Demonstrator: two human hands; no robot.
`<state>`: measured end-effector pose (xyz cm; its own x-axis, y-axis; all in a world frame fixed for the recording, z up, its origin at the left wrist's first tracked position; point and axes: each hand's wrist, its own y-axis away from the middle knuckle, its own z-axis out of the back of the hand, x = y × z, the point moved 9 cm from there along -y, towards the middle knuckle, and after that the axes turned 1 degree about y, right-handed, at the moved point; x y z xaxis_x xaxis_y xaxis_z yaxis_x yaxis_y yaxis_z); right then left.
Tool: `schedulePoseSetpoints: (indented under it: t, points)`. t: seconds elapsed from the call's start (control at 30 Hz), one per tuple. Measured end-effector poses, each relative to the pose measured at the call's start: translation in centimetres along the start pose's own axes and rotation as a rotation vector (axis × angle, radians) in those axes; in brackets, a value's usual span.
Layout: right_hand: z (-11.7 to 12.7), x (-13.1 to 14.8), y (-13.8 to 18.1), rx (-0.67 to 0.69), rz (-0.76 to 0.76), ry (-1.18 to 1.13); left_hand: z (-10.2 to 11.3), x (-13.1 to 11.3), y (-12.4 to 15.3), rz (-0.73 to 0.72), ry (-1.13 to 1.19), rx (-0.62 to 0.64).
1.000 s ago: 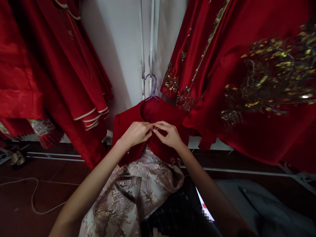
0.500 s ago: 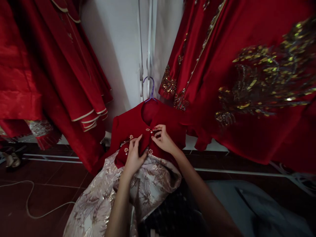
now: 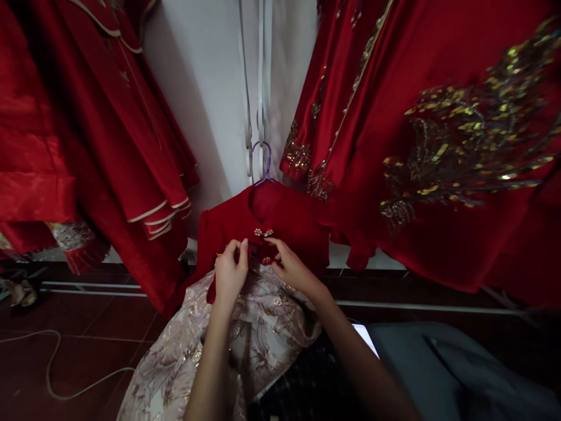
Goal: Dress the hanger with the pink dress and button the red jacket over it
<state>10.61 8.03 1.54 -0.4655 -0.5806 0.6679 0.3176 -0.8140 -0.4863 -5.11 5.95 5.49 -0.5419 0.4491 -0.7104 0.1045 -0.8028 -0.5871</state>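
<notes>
A short red jacket hangs on a purple hanger in front of me. At its neck opening sits a jewelled flower clasp, its two halves side by side. My left hand is closed in a pinch on the jacket's left front edge, lower down. Just below the clasp, my right hand touches the other front with its index finger stretched out and thumb apart. Between the hands shows another jewelled ornament. Under the jacket spreads a pale skirt with a metallic leaf pattern.
Red garments hang close at the left, and a red garment with gold sequins at the right. Behind is a white wall with metal rails. A cable lies on the tiled floor. A lit screen shows by a grey cloth item.
My right hand has let go of the jewelled clasp and moved slightly down. My left hand has shifted and its fingers have drawn together on the jacket edge.
</notes>
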Motion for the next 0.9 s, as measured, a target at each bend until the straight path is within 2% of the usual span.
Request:
schedulePoseSetpoints:
  t: [0.07,0.13,0.2,0.23,0.3,0.33,0.4,0.5,0.6,0.67,0.77,0.8,0.9]
  points:
    - [1.0,-0.4,-0.4,-0.038,-0.007,-0.043,0.0,-1.1,-0.9,0.001,0.037,-0.018]
    - [2.6,-0.8,-0.7,-0.097,-0.021,-0.11,-0.2,-1.2,-1.0,0.026,0.079,-0.089]
    - [5.0,-1.6,-0.6,-0.222,-0.074,-0.202,-2.0,-0.6,-0.2,0.048,0.123,-0.095]
    - [6.4,-2.1,-0.4,-0.303,-0.115,-0.25,-3.6,-0.1,0.3,0.048,0.137,-0.04]
    - [8.6,-2.5,0.3,-0.437,-0.181,-0.331,-7.9,1.0,1.9,0.021,0.111,0.184]
    - [9.4,-2.3,0.6,-0.481,-0.187,-0.35,-9.6,1.6,2.6,0.003,0.071,0.256]
    - [10.1,-0.7,0.9,-0.497,-0.149,-0.353,-11.6,2.8,3.7,-0.02,0.02,0.292]
    - [9.3,2.5,0.8,-0.402,-0.062,-0.354,-12.4,3.5,4.2,-0.032,0.016,0.274]
    - [6.5,4.8,0.3,-0.174,-0.028,-0.412,-11.7,3.2,4.0,-0.025,0.018,0.311]
    - [4.3,5.3,0.1,-0.014,-0.041,-0.462,-10.7,2.6,3.7,-0.04,0.045,0.404]
    - [2.1,4.8,-0.2,0.072,-0.087,-0.536,-8.1,1.9,3.1,-0.07,0.133,0.553]
    - [1.6,4.5,-0.2,0.071,-0.103,-0.555,-6.5,2.3,2.5,-0.052,0.138,0.513]
    - [0.0,3.4,-0.5,0.051,-0.144,-0.601,-0.9,5.4,0.5,0.095,0.038,0.184]
